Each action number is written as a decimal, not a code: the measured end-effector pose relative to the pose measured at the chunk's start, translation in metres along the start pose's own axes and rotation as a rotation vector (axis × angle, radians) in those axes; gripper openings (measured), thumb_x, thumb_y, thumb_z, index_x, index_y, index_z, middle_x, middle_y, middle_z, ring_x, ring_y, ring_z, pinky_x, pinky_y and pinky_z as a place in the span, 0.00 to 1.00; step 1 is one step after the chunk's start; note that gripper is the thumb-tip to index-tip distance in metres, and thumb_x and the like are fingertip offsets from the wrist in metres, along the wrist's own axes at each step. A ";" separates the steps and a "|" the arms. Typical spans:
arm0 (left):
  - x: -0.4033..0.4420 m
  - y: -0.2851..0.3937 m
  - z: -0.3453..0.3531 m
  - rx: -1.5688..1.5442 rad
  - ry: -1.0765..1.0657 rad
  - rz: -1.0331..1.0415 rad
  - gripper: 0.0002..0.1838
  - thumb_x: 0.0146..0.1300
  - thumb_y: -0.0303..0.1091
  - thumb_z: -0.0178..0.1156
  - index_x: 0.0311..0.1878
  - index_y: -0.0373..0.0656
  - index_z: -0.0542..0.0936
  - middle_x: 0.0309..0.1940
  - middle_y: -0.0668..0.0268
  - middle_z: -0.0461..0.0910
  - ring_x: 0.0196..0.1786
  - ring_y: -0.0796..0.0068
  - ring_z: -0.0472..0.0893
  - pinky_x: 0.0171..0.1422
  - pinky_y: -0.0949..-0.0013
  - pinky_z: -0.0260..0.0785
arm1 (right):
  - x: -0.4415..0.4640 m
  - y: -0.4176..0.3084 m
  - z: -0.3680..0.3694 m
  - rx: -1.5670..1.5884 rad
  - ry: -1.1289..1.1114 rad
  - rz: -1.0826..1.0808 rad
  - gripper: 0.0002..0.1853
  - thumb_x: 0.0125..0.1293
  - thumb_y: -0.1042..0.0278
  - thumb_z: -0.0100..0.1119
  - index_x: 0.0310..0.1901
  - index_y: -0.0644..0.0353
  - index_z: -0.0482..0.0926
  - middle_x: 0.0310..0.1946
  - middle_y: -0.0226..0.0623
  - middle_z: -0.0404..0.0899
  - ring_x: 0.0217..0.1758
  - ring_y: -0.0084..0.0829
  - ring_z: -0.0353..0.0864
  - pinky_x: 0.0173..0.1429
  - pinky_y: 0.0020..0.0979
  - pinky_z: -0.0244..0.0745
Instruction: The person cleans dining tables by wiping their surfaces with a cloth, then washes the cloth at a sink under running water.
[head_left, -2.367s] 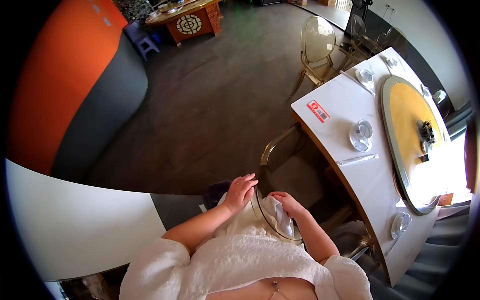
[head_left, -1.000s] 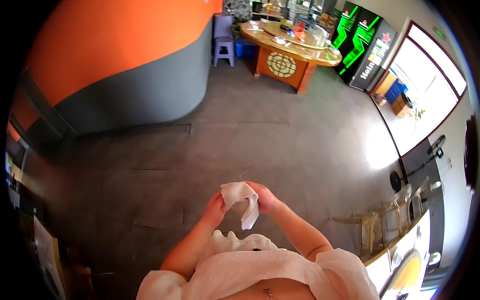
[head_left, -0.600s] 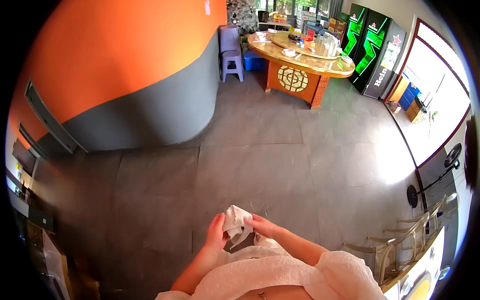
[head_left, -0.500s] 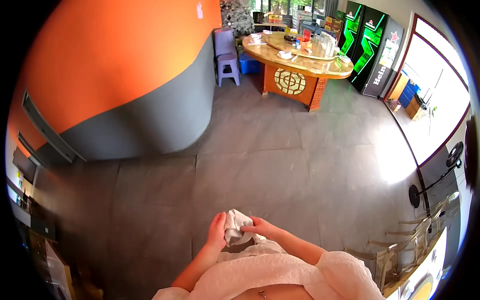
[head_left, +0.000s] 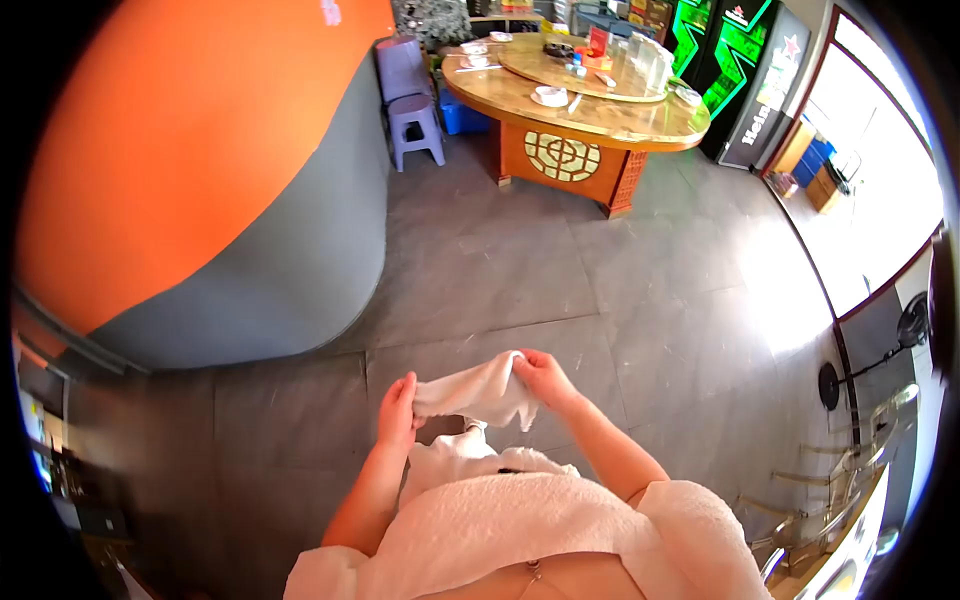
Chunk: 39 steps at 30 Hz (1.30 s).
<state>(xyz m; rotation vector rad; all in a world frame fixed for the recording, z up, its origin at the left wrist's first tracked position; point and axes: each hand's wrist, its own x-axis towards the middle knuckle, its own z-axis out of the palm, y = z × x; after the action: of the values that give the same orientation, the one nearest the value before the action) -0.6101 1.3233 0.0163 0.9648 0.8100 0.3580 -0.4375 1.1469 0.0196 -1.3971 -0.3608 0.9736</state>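
A whitish cloth [head_left: 468, 391] is stretched between my two hands, in front of my body and above the grey floor. My left hand [head_left: 398, 410] grips its left end, thumb up. My right hand [head_left: 543, 379] pinches the upper right end, and a loose corner hangs down below it. The cloth sags a little and has folds along its length. Below it, part of a shoe and my light clothing show.
Ahead stands a round wooden table [head_left: 470, 92] with dishes and a turntable. Purple stools [head_left: 414, 125] stand beside the curved orange and grey wall [head_left: 300, 220]. Drinks fridges [head_left: 765, 90] are at back right. A fan [head_left: 829, 386] and chairs [head_left: 830, 480] line the right side.
The cloth was bunched between my hands and is now spread out. My hands have moved apart and forward, the right one further right. The view has advanced toward the table.
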 end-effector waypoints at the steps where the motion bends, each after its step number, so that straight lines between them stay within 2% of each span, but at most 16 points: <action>1: 0.030 0.014 0.011 0.042 -0.046 -0.016 0.12 0.62 0.45 0.51 0.28 0.50 0.69 0.19 0.75 0.68 0.13 0.87 0.62 0.12 0.81 0.46 | 0.021 -0.007 -0.008 0.016 0.027 0.007 0.16 0.64 0.62 0.47 0.46 0.65 0.73 0.36 0.33 0.77 0.38 0.23 0.75 0.43 0.26 0.71; 6: 0.145 0.088 0.118 0.285 -0.340 -0.061 0.13 0.59 0.45 0.55 0.36 0.45 0.71 0.22 0.73 0.70 0.20 0.85 0.67 0.19 0.81 0.56 | 0.093 -0.075 -0.065 0.225 0.348 -0.004 0.20 0.65 0.56 0.47 0.46 0.66 0.72 0.36 0.34 0.76 0.36 0.23 0.75 0.40 0.26 0.72; 9: 0.188 0.105 0.182 0.530 -0.670 0.121 0.19 0.56 0.44 0.59 0.46 0.45 0.70 0.24 0.71 0.72 0.25 0.80 0.71 0.28 0.77 0.63 | 0.112 -0.103 -0.099 0.295 0.482 0.020 0.21 0.65 0.54 0.46 0.46 0.66 0.72 0.35 0.35 0.76 0.35 0.24 0.75 0.39 0.26 0.72; 11: 0.230 0.094 0.212 0.900 -0.958 0.414 0.24 0.52 0.47 0.61 0.48 0.42 0.71 0.35 0.64 0.77 0.39 0.71 0.76 0.43 0.66 0.68 | 0.126 -0.109 -0.124 0.282 0.546 0.058 0.21 0.65 0.54 0.46 0.46 0.66 0.72 0.36 0.36 0.76 0.36 0.25 0.75 0.40 0.27 0.72; 13: 0.263 0.092 0.247 1.064 -1.084 0.348 0.24 0.51 0.47 0.62 0.45 0.40 0.73 0.38 0.64 0.77 0.41 0.69 0.76 0.45 0.64 0.67 | 0.146 -0.116 -0.148 0.273 0.618 0.071 0.21 0.64 0.53 0.46 0.46 0.64 0.71 0.35 0.35 0.76 0.36 0.26 0.76 0.39 0.28 0.73; 14: 0.272 0.085 0.260 1.023 -1.046 0.331 0.15 0.55 0.40 0.59 0.38 0.38 0.75 0.30 0.67 0.77 0.35 0.77 0.74 0.40 0.73 0.66 | 0.152 -0.111 -0.167 0.277 0.621 0.108 0.21 0.64 0.52 0.46 0.46 0.64 0.72 0.36 0.35 0.76 0.36 0.26 0.76 0.39 0.28 0.73; 17: 0.337 0.058 0.294 0.744 -0.909 0.315 0.12 0.58 0.38 0.57 0.36 0.37 0.76 0.29 0.68 0.77 0.33 0.76 0.74 0.40 0.72 0.66 | 0.189 -0.124 -0.223 0.294 0.633 0.200 0.22 0.63 0.52 0.48 0.47 0.64 0.72 0.37 0.36 0.76 0.38 0.26 0.76 0.41 0.28 0.73; 22: 0.427 0.097 0.360 0.431 -0.720 -0.002 0.12 0.64 0.35 0.46 0.30 0.41 0.74 0.31 0.65 0.78 0.38 0.77 0.75 0.49 0.73 0.65 | 0.260 -0.174 -0.321 -0.088 0.308 0.213 0.23 0.57 0.55 0.58 0.49 0.63 0.73 0.39 0.34 0.76 0.40 0.24 0.74 0.46 0.25 0.70; 25: 0.460 0.131 0.416 0.481 -0.809 0.072 0.07 0.63 0.32 0.50 0.35 0.38 0.73 0.34 0.65 0.77 0.41 0.77 0.75 0.50 0.74 0.66 | 0.312 -0.207 -0.367 -0.283 0.135 0.267 0.21 0.56 0.54 0.59 0.45 0.62 0.75 0.34 0.30 0.77 0.39 0.22 0.73 0.44 0.23 0.68; 26: 0.471 0.129 0.434 0.491 -0.865 0.067 0.15 0.58 0.35 0.57 0.46 0.39 0.71 0.41 0.63 0.76 0.46 0.73 0.74 0.54 0.71 0.64 | 0.331 -0.221 -0.376 -0.349 0.100 0.218 0.20 0.56 0.55 0.58 0.44 0.62 0.76 0.33 0.31 0.77 0.37 0.22 0.72 0.43 0.23 0.68; 27: 0.479 0.127 0.454 0.487 -0.863 0.064 0.15 0.58 0.35 0.57 0.46 0.39 0.71 0.41 0.63 0.76 0.46 0.73 0.74 0.54 0.71 0.64 | 0.350 -0.237 -0.385 -0.419 0.066 0.166 0.18 0.56 0.56 0.57 0.42 0.63 0.77 0.32 0.31 0.77 0.36 0.22 0.72 0.43 0.24 0.68; 29: 0.491 0.120 0.491 0.823 -0.925 0.518 0.31 0.50 0.39 0.64 0.56 0.43 0.65 0.48 0.60 0.72 0.52 0.66 0.71 0.58 0.66 0.61 | 0.381 -0.266 -0.397 -0.418 0.049 0.163 0.19 0.57 0.56 0.56 0.42 0.63 0.76 0.31 0.32 0.76 0.34 0.22 0.71 0.41 0.25 0.67; 30: 0.507 0.110 0.506 0.895 -0.982 0.557 0.42 0.43 0.41 0.68 0.62 0.45 0.58 0.52 0.57 0.68 0.56 0.61 0.68 0.59 0.62 0.58 | 0.397 -0.275 -0.405 -0.310 0.028 0.050 0.18 0.57 0.56 0.56 0.42 0.63 0.76 0.30 0.32 0.76 0.34 0.22 0.71 0.40 0.26 0.67; 34: 0.591 0.092 0.563 0.969 -0.932 0.613 0.24 0.46 0.32 0.62 0.48 0.41 0.70 0.40 0.58 0.76 0.42 0.65 0.76 0.47 0.66 0.66 | 0.450 -0.297 -0.472 -0.428 0.023 0.031 0.15 0.53 0.62 0.60 0.41 0.61 0.75 0.33 0.35 0.76 0.37 0.25 0.72 0.43 0.25 0.68; 36: 0.645 0.094 0.589 0.806 -1.111 0.233 0.12 0.48 0.25 0.54 0.38 0.37 0.74 0.30 0.62 0.77 0.33 0.74 0.76 0.39 0.70 0.67 | 0.469 -0.301 -0.514 -0.649 0.038 0.109 0.16 0.49 0.68 0.62 0.41 0.60 0.74 0.34 0.36 0.77 0.39 0.28 0.74 0.45 0.27 0.68; 39: 0.711 0.112 0.636 0.799 -1.157 0.171 0.11 0.48 0.22 0.49 0.36 0.36 0.74 0.27 0.65 0.77 0.31 0.82 0.73 0.36 0.74 0.67 | 0.492 -0.304 -0.572 -0.593 0.124 0.256 0.16 0.49 0.69 0.61 0.41 0.60 0.74 0.34 0.35 0.77 0.39 0.27 0.73 0.45 0.27 0.68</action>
<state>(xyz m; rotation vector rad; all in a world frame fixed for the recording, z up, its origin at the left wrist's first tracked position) 0.3430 1.4389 -0.0089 1.7208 -0.2518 -0.4312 0.3755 1.1755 0.0308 -2.0725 -0.4027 1.0242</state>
